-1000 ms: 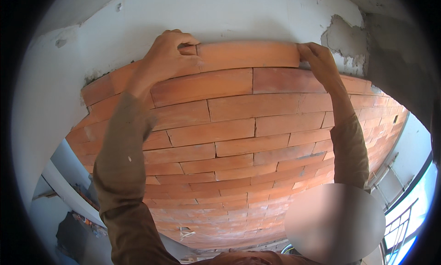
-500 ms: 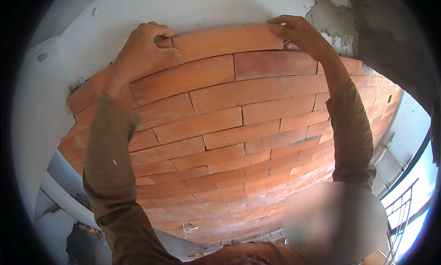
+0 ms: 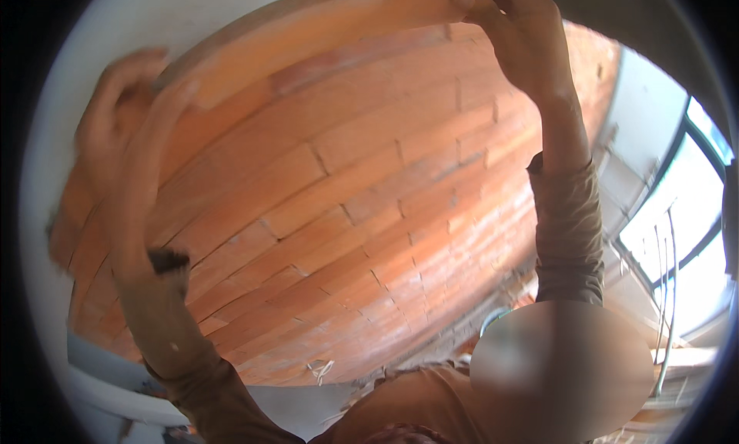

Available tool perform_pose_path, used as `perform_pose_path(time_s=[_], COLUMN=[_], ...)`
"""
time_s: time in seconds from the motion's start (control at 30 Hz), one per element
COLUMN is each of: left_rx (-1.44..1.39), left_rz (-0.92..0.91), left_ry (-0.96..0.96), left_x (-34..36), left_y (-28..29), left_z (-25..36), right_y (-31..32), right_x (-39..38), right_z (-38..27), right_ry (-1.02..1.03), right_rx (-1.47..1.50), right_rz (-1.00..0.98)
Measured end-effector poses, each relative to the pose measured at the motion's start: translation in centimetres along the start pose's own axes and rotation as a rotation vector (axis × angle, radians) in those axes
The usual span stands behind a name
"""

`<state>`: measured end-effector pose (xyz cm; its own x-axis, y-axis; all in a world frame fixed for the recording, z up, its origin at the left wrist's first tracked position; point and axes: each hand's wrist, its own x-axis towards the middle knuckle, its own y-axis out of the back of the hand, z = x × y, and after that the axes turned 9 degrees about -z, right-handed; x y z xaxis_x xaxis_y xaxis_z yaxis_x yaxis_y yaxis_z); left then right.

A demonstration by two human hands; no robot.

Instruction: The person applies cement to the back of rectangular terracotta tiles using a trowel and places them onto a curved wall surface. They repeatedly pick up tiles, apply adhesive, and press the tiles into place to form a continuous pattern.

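Observation:
A long orange clay brick [image 3: 323, 30] lies along the top of the brick wall [image 3: 369, 175], its narrow greyish upper edge showing. My right hand [image 3: 527, 40] grips its right end, thumb on the front face. Around the left end, my left hand [image 3: 127, 125] is blurred by motion. Its thumb and fingers are spread apart on either side of the brick's corner, with a gap toward the palm; whether they touch it is hard to see. Below, the bricks run in staggered rows with thin joints.
A pale plastered wall [image 3: 115, 48] rises behind and left of the bricks. At the right are a bright window [image 3: 670, 228] and thin metal rods [image 3: 668, 290]. A light loop of cord or strip [image 3: 320, 369] sticks out low on the brick wall.
The view has tilted and come closer to the brick. My left hand has moved left and down and its fingers have spread; my right hand stays on the brick's right end.

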<state>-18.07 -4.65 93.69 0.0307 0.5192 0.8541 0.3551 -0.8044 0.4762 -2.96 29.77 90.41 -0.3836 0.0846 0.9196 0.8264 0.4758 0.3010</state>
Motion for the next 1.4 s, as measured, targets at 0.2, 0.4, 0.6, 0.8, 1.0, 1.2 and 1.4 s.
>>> perform_pose_path(time_s=[0.2, 0.4, 0.6, 0.8, 1.0, 1.2, 1.4], left_rx=[-0.740, -2.604, -1.862, -1.006, -0.584, -0.636, -0.649], left_rz=[-0.312, -1.005, -1.073, -1.774, -2.035, -2.116, -2.142], left_ry=[0.579, 1.486, 2.287, 1.551, 1.213, 1.351, 1.244], left_x=[-15.2, -33.0, -44.1, -49.6, -55.0, -58.3, -64.6], left_y=[-8.5, -20.6, -27.7, -33.6, -37.6, -40.2, -42.1], left_z=[10.7, 14.9, 19.2, 23.7, 26.9, 30.8, 34.5], right_y=[3.1, 0.7, -1.0, -7.8, -16.1, -17.2, -12.6], right_x=[-18.7, -35.9, -54.7, -81.5, -99.0, -104.6, -115.4], right_z=[1.6, 1.9, 2.8, 8.9, 22.1, 30.6, 24.4], right_ry=[-0.234, -0.398, -0.758, -1.646, -1.998, -2.028, -2.176], right_rx=[0.155, 0.167, 0.084, -0.109, -0.501, -0.583, -0.624], right_rz=[-0.173, -0.372, -0.449, -0.202, 0.015, -0.334, -0.468])
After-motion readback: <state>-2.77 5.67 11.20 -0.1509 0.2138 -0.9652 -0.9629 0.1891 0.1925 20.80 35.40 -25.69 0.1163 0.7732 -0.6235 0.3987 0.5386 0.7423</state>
